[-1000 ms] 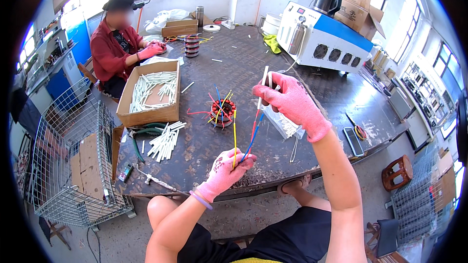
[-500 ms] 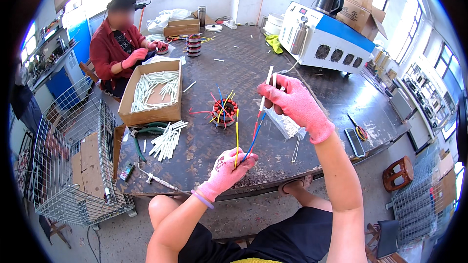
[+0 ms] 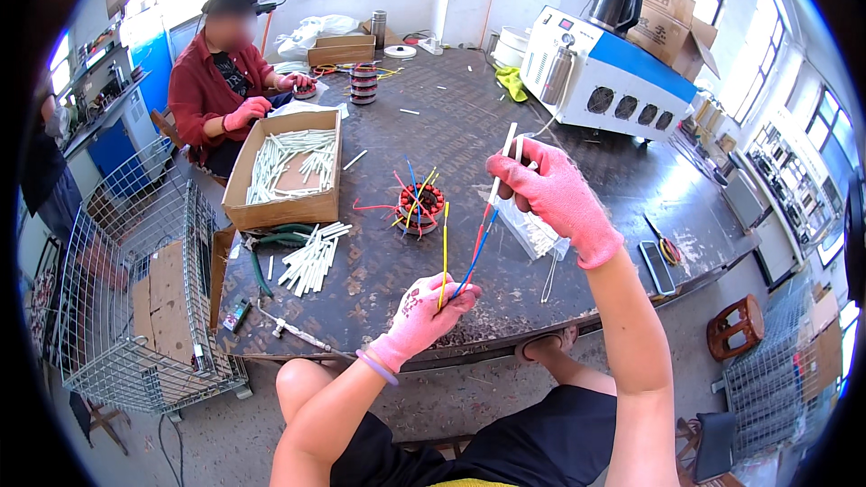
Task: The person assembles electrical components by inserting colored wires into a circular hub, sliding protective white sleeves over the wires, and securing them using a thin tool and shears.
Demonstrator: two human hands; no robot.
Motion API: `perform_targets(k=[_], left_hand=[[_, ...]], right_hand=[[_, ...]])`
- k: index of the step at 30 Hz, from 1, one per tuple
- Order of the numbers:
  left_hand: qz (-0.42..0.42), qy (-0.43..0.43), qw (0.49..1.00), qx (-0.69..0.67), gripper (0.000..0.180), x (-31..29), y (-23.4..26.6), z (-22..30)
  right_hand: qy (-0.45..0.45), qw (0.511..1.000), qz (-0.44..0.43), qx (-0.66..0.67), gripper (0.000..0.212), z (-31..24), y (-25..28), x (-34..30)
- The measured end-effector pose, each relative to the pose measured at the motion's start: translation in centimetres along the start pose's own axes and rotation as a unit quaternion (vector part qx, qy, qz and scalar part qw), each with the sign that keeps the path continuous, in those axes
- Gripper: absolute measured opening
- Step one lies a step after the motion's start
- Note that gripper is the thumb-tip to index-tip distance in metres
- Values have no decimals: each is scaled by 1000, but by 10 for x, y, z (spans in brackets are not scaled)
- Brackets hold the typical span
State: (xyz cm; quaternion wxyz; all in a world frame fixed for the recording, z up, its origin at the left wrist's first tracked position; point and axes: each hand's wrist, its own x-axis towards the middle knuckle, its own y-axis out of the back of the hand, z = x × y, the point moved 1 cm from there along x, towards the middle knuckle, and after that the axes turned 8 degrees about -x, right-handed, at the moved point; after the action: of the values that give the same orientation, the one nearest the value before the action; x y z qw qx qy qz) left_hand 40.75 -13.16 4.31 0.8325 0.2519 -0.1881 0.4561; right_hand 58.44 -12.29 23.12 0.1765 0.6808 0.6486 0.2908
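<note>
My left hand (image 3: 424, 311), in a pink glove, pinches the lower ends of several thin coloured wires (image 3: 465, 261), yellow, blue and red. My right hand (image 3: 546, 194), also gloved in pink, is raised above it and holds white sleeve tubes (image 3: 503, 158) over the upper ends of the blue and red wires. Just behind the wires, on the dark table (image 3: 451, 126), sits a round wound coil (image 3: 420, 207) with coloured leads sticking out. A small pile of white tubes (image 3: 532, 233) lies on the table under my right hand.
An open cardboard box (image 3: 284, 171) of white tubes and a loose bundle (image 3: 311, 257) lie at left, by green-handled pliers (image 3: 266, 248). A person in red works at the far left corner. A blue-and-white machine (image 3: 609, 72) stands at the back right; a wire cage (image 3: 149, 289) at the left.
My right hand has shifted slightly right and down along the wires with the white tubes. The person in red has moved both hands toward the coils by the box.
</note>
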Motion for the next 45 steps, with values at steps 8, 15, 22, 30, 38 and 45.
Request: perform_targets(k=[8,15,22,30,38,45], left_hand=[[2,-2,1000,-4,16,0,0,1],[-3,3,1000,7,17,0,1,2],[3,18,1000,-10,17,0,1,3],[4,-1,1000,31,15,-1,4,3],[81,0,995,61,11,-7,-1,-6],[142,84,983,-81,21,-14,0,-21]], right_hand=[[6,1000,-3,3,26,3,-2,0],[6,1000,0,1,27,6,-3,1],[9,999,-28,31,25,15,0,5],[-8,994,-86,69,21,21,-8,-3],[-58,991,-78,93,19,71,-62,-45],[56,998,-14,-34,19,104,-95,-76]])
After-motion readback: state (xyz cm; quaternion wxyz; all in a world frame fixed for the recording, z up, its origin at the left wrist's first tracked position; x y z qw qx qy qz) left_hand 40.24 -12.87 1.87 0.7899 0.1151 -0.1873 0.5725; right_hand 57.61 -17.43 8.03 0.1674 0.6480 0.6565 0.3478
